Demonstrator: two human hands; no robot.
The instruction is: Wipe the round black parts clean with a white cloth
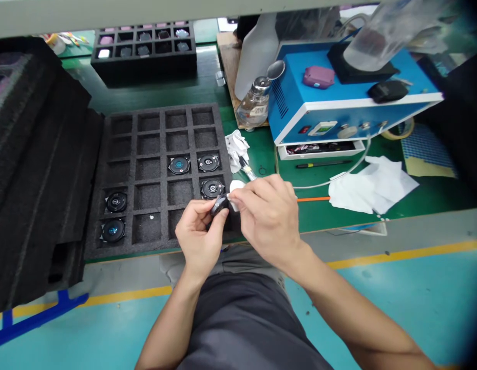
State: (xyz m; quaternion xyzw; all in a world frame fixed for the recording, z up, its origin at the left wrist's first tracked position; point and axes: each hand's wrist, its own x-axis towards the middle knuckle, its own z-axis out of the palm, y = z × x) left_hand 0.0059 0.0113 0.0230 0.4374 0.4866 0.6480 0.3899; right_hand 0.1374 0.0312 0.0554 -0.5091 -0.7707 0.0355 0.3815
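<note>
Dark grey foam forms the compartment tray (107, 252) at the centre-left of the frame, and five round, dark watch modules sit in it: one (179, 165) and another (208, 163) side by side in the middle row, a third (212, 188) just below the second, and two more (116, 202) (113, 230) stacked in the leftmost column, lower left. A sixth round watch module (218, 205) is out of the tray, tilted up at the lower centre of the frame, above the tray's near right corner.

The left hand (199, 234) has it pinched by the edge, thumb and fingers closed around the rim. The right hand (271, 216) is also closed, fingertips drawn together at the module's upper right edge; whether they grip a small part or the module itself is too small to tell.

Handling of this one module looks under way rather than complete, since both hands are on it. Whether the five in the tray are finished or waiting cannot be told. Just beyond the hands, at centre, lies a crumpled white wipe (236, 149); a blue bench unit (292, 115) stands upper right.
</note>
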